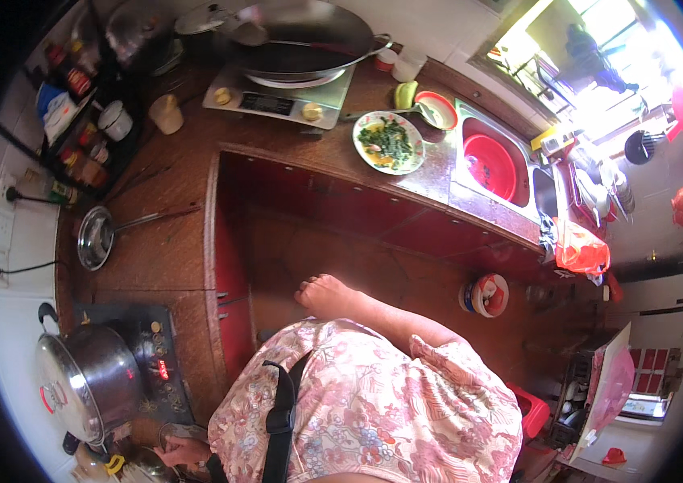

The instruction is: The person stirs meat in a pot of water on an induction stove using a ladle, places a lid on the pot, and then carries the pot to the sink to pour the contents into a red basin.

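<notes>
My left hand (187,451) is low at the left, partly cut off by my sleeve, among shiny metal kitchenware beside the stockpot. Whether its fingers grip any of this is unclear. My right hand (324,293) hangs in front of my body above the brown floor, its fingers loosely curled; the palm side is hidden and no held thing shows. A lidded steel stockpot (106,368) stands on a black induction cooker (163,338) with a lit red display. Behind it, a steel bowl (95,238) and a long-handled utensil (148,218) lie on the brown counter (160,265).
Along the far counter are a large wok (299,45) on a steel cooker (281,104), a plate of leafy greens (388,143) and a sink with a red basin (491,167). Seasoning bottles (85,160) fill a left rack. On the floor sits a bucket (484,296).
</notes>
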A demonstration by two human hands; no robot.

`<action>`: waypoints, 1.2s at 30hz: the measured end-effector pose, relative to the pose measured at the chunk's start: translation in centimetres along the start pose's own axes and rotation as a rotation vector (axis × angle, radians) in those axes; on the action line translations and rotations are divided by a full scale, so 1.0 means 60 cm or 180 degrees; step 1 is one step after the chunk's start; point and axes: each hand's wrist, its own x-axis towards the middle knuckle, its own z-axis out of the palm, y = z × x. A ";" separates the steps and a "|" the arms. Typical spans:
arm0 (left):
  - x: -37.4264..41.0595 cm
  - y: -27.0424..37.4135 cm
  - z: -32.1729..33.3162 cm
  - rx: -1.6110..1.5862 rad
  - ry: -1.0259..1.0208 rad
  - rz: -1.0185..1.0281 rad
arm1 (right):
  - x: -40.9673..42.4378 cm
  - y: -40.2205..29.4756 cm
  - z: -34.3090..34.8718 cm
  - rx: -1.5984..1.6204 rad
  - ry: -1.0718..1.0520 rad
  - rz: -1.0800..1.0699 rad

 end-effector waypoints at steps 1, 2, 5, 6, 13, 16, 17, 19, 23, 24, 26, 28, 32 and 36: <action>0.003 0.018 -0.008 0.0122 0.0259 0.0293 | -0.015 0.013 -0.010 0.0002 0.0077 0.0019; 0.002 0.042 -0.007 -0.0056 0.0298 0.0184 | -0.032 0.031 -0.017 0.0024 0.0020 0.0109; 0.008 0.178 -0.011 -0.0556 0.0132 0.0174 | -0.104 0.091 -0.020 0.0121 -0.0136 0.0474; 0.002 0.222 -0.004 -0.0827 0.0074 0.0383 | -0.132 0.110 -0.018 0.0104 -0.0069 0.0589; -0.098 0.564 0.054 -0.3227 -0.1543 0.0880 | -0.323 0.204 0.002 0.0576 0.0314 0.1796; -0.159 0.729 0.032 -0.4022 -0.3112 0.1019 | -0.409 0.210 -0.006 0.0766 0.0557 0.2386; -0.180 0.783 0.014 -0.4098 -0.3476 0.1466 | -0.437 0.206 -0.005 0.0818 0.0671 0.2593; -0.216 0.877 -0.025 -0.4214 -0.4190 0.2185 | -0.477 0.195 -0.005 0.0998 0.0845 0.3039; -0.312 1.049 -0.078 -0.4755 -0.5561 0.2701 | -0.545 0.155 0.028 0.1287 0.1190 0.3812; -0.342 1.093 -0.088 -0.4809 -0.6005 0.2649 | -0.556 0.144 0.035 0.1352 0.1253 0.4030; -0.412 1.183 -0.088 -0.4793 -0.6602 0.2624 | -0.577 0.130 0.055 0.1580 0.1230 0.4387; -0.479 1.278 -0.097 -0.4526 -0.7332 0.2043 | -0.590 0.127 0.072 0.1813 0.1227 0.4692; -0.606 1.452 -0.109 -0.3542 -0.7304 0.0953 | -0.628 0.157 0.054 0.2241 0.1265 0.5549; -0.823 1.559 0.034 -0.2759 -0.7784 0.0022 | -0.672 0.199 -0.033 0.2219 0.1587 0.5753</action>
